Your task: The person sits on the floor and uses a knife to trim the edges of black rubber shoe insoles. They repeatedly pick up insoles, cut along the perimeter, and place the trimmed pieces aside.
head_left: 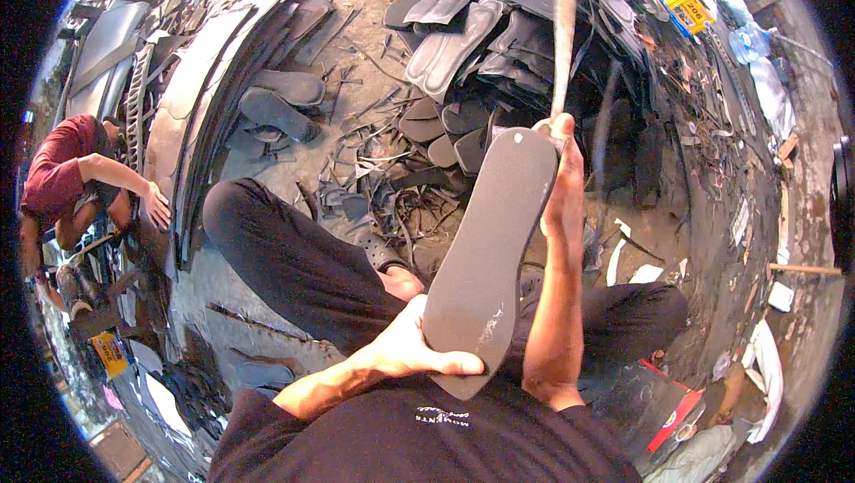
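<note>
A grey shoe sole (481,242) stands lengthwise in front of my chest, its broad flat face toward me. It has a small hole near the far end and a pale scuff near the pointed near end. My left hand (414,345) grips that near end, thumb lying across the face. By the far right edge of the sole is my right hand (563,176), closed round a long, narrow knife-like tool (563,46) that points away from me. Most of the right fingers are hidden behind the sole.
Cut soles (459,140) and stacked dark sheets (454,37) lie ahead, among scattered strips. More curved sheets (214,82) stand left, beside loose soles (280,104). A co-worker in a red shirt (67,167) sits far left. A yellow box (690,4) is far right.
</note>
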Motion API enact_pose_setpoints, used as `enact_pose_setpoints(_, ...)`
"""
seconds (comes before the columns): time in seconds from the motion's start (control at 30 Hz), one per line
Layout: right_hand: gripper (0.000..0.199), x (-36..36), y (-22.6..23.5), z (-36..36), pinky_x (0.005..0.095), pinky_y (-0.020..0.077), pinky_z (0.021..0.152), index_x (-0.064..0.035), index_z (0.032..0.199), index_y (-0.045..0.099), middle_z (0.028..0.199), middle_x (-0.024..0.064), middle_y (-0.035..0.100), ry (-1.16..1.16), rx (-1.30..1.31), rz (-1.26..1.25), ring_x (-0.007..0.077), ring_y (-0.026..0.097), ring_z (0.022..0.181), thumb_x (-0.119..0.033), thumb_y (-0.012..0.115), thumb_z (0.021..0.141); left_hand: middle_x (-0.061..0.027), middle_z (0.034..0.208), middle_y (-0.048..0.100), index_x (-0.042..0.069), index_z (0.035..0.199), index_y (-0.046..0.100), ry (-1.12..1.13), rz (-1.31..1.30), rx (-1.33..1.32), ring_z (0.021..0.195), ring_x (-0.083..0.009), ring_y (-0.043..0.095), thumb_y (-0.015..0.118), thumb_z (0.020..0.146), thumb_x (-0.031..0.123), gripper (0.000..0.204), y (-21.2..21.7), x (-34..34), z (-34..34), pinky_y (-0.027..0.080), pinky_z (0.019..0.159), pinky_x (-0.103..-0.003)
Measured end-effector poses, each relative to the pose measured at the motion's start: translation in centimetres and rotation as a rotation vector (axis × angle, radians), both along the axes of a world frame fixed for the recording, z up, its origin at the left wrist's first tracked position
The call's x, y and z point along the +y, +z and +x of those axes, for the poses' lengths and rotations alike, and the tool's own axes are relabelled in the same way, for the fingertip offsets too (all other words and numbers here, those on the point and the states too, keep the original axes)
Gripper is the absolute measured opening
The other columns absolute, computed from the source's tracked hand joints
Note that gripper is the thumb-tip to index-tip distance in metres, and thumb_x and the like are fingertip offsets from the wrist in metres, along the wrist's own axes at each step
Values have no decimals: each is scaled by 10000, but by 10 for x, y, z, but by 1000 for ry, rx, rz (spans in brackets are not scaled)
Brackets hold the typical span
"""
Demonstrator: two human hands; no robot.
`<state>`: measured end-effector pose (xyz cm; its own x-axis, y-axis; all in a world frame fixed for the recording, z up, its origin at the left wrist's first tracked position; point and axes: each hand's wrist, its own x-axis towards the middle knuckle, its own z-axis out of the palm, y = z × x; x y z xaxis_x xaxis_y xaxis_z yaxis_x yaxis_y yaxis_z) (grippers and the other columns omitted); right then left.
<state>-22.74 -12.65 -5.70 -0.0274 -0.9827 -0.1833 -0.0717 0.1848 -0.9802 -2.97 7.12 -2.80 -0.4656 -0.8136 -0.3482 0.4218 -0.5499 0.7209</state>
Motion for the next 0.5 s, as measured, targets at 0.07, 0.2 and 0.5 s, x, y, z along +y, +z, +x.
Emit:
enact_pose_setpoints(0.07,408,27,20,14,270,443,542,-79,1084,615,764,-13,565,100,-162,122,88,524,584,-450,455,1137,-61,1173,745,7,1298,678,21,75,-46,1123,-159,668,932,835,273,592,-4,-8,15,529,1014,-357)
enact_pose_setpoints(0.2,532,118,4,25,354,526,972,1,1303,615,1141,111,706,299,-71,102,187,673,1047,-351,803,951,-59,1212,728,20,1310,672,180,-112,-189,1090,-134,662,807,972,327,476,-34,-25,20,546,968,-335)
enact_pose_setpoints(0.5,454,154,17,7,383,585,753,-20,1218,642,838,120,737,481,210,169,203,753,836,-450,588,1084,11,924,721,62,1192,701,414,171,-105,723,-94,685,650,1087,337,299,-22,-77,47,599,663,-281)
